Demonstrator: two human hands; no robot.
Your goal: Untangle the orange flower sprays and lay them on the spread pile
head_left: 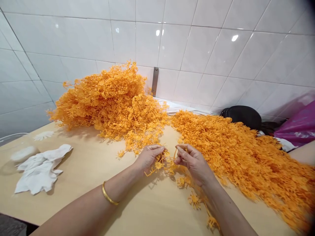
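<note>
Over the middle of the table my left hand (151, 156) is closed on an orange plastic flower sprig (159, 165), thumb and fingers pinching its stems. Just to its right my right hand (191, 162) pinches a thin orange stem between thumb and forefinger. Orange flowers hang between the two hands, and a strand of them (194, 200) trails down past my right wrist toward the front. Exactly where the stems join is too small to tell. A gold bangle (108, 194) circles my left forearm.
A tall heap of orange sprigs (105, 98) stands back left; a long low pile (236, 154) spreads along the right. White crumpled tissue (41, 170) lies at left beside a clear container (23, 154). A black case (242, 116) and purple bag (299, 124) sit by the tiled wall.
</note>
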